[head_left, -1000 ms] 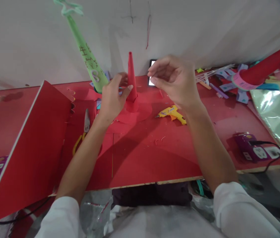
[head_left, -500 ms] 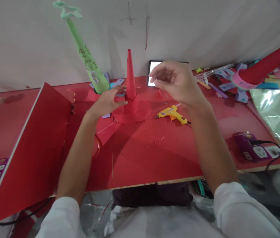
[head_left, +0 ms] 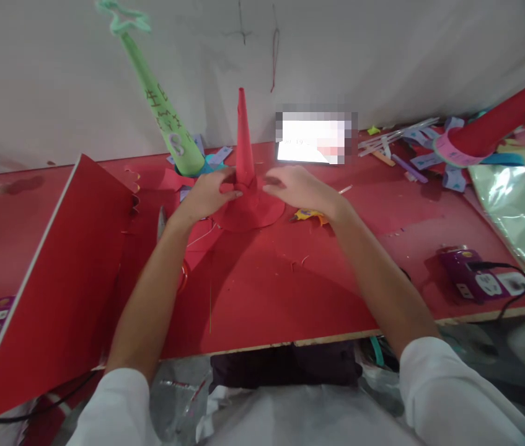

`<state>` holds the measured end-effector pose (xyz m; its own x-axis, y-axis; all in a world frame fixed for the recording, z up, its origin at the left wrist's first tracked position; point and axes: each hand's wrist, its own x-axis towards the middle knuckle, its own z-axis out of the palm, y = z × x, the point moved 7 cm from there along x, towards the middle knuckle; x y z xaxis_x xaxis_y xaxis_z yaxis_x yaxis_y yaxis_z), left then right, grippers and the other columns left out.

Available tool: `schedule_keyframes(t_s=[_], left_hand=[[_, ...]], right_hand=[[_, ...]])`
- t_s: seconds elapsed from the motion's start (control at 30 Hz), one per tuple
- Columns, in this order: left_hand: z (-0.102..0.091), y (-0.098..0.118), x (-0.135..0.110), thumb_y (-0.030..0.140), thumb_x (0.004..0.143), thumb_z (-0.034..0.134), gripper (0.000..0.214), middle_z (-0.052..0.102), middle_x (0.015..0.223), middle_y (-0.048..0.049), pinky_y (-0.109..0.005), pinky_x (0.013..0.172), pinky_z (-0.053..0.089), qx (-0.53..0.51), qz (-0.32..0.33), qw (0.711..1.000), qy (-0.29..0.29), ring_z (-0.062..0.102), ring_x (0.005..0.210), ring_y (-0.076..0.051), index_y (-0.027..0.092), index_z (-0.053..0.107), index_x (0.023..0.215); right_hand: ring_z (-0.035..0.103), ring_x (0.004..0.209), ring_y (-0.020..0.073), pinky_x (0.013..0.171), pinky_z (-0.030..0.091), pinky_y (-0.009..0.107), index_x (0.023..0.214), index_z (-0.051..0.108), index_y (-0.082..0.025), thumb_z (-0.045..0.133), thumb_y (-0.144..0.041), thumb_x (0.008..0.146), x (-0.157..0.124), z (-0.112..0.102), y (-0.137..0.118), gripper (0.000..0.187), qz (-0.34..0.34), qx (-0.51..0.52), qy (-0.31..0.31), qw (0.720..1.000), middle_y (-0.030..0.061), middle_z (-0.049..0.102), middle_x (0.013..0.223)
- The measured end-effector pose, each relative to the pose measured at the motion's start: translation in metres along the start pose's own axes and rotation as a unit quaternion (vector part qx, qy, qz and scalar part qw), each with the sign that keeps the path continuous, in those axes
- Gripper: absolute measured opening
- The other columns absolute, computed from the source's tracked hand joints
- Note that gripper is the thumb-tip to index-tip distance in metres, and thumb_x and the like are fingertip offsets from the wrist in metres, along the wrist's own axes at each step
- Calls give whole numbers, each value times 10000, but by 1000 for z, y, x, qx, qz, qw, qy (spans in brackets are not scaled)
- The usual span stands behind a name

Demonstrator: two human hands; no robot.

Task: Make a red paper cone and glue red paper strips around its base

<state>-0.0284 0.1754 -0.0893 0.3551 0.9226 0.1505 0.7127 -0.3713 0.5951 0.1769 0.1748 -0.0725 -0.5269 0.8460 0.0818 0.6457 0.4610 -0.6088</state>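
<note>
A red cone with a round flat brim (head_left: 245,145), like a pointed paper hat, stands upright on the red table. My left hand (head_left: 209,193) is at the cone's lower left side, with its thumb in front and its fingers curled behind. On the other side, my right hand (head_left: 302,187) hovers over the brim beside the cone, its fingers bent and thumb a little apart, nothing visible in them. A yellow glue gun (head_left: 309,215) lies partly hidden under my right wrist.
A tall green cone (head_left: 164,114) with writing leans at the back left. Behind the hands a lit tablet (head_left: 311,139) rests against the wall. To the left stands a red board (head_left: 57,297). A purple power socket (head_left: 469,275) and a red cone (head_left: 508,114) are at the right.
My right hand has come down and left, from above the glue gun to the red cone's right side. My left hand stays at the cone, shifted only slightly. More of the tablet shows.
</note>
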Motion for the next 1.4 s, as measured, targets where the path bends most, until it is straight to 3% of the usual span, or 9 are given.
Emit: schedule_keyframes(t_s=[0.17,0.47,0.63,0.77,0.9,1.07,1.23,1.4], left_hand=[[-5,-1,0,401,871,738,404,793,1256,-85,-527,1098,564,10,-35,998,45,740,1169,-334,246,733,1245],[9,20,-2,408,930,717,421,759,1263,-99,-440,1086,555,-12,-27,990,138,714,1154,-268,213,670,1299],[23,17,-1,353,941,735,450,700,1418,-126,-454,1143,527,38,-35,994,100,666,1314,-303,218,645,1361],[29,12,2,277,924,765,449,743,1354,-111,-436,1105,555,31,-34,997,56,708,1262,-305,219,664,1358],[28,11,3,310,955,739,369,771,1279,-114,-474,1067,573,39,-29,996,72,732,1200,-324,211,701,1308],[28,11,2,349,944,761,442,734,1372,-117,-478,1120,548,41,-22,993,113,702,1253,-316,224,675,1359],[30,11,5,353,909,796,468,731,1342,-117,-435,1115,543,32,-6,994,104,694,1205,-282,222,672,1341],[35,9,7,373,891,804,449,729,1297,-119,-462,1092,544,8,16,997,74,691,1166,-286,223,692,1299]], right_hand=[[712,1219,379,1037,544,523,1277,735,-249,599,-431,1055,-1,16,-5,318,-2,1,-48,999,136,776,1310],[718,1206,367,1078,549,548,1177,768,-251,619,-315,1024,-3,-10,-7,223,-33,37,14,999,125,782,1321],[731,1225,339,1117,557,521,1265,779,-266,630,-266,993,2,-6,3,311,-37,42,7,998,82,789,1344],[728,1254,329,1119,567,488,1309,771,-259,658,-233,961,4,-4,4,367,-52,57,8,997,77,784,1362],[715,1290,324,1149,551,503,1336,755,-244,634,-200,966,6,-3,6,392,-49,66,16,996,87,765,1400],[712,1300,311,1175,534,501,1343,748,-226,658,-177,944,9,-2,11,412,-52,62,34,996,103,754,1417],[719,1300,302,1184,537,511,1359,743,-247,706,-222,962,10,-1,11,399,-65,80,42,994,89,765,1404],[730,1272,329,1157,555,541,1313,773,-254,742,-251,950,12,2,10,364,-65,71,34,995,84,783,1367]])
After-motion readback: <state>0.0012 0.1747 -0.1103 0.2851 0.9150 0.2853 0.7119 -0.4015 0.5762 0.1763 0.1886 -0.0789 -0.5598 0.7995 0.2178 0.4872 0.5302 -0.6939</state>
